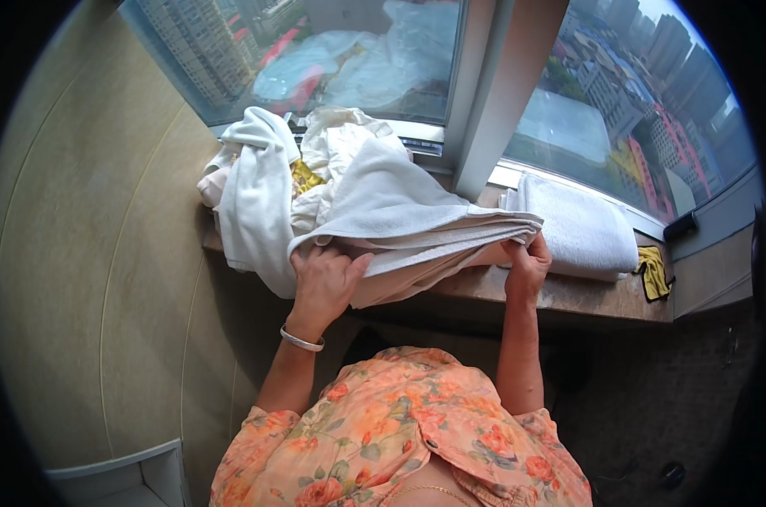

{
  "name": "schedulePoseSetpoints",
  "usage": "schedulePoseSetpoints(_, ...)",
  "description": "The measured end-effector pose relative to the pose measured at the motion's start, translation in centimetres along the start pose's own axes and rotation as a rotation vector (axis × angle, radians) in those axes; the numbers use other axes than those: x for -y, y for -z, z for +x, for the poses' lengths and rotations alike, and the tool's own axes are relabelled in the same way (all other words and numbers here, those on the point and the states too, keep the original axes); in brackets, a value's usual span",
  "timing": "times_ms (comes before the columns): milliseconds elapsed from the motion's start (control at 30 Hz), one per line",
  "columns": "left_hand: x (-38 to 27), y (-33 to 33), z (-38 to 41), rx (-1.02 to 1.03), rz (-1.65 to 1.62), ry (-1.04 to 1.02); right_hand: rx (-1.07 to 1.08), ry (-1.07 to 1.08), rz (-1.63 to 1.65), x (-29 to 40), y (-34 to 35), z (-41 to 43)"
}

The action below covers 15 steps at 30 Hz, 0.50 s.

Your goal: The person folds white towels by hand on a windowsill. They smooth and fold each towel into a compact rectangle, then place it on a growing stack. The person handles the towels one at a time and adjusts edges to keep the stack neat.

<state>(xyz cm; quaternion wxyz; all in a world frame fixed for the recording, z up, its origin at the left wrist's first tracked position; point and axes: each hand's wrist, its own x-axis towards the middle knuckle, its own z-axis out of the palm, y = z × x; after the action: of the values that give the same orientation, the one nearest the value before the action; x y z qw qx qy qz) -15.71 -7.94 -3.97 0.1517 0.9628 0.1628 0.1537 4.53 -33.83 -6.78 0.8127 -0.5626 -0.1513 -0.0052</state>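
Note:
Between my two hands a white terry towel [395, 190] is stretched, its layers gathered toward the right end. My right hand [527, 263] pinches those stacked corners between thumb and fingers. At the towel's near left edge, my left hand [330, 279] has its fingers tucked under the fabric, with the thumb apart; a silver bracelet [302, 339] circles that wrist. Left of the towel lies a heap with another white towel [256, 209], a crumpled cream cloth [342, 139] and a yellow patterned fabric [305, 177]. Just beyond my right hand sits a folded white towel stack [576, 222].
The cloths rest on a stone-like window ledge [484, 285] below large windows [357, 57]. A yellow cloth with dark edging [654, 272] lies at the ledge's right end. Thick window framing [503, 89] rises behind, and a tiled wall [91, 222] stands at left.

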Motion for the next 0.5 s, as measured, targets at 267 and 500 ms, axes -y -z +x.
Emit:
schedulePoseSetpoints(267,0.4,1.3,-1.4,-0.146,-0.133,0.071,-0.079,-0.021,0.000,0.5,-1.6,1.6)
schedulePoseSetpoints(500,-2.3,0.2,-3.4,-0.455,-0.371,-0.081,-0.091,-0.048,-0.018,0.2,-2.3,2.2)
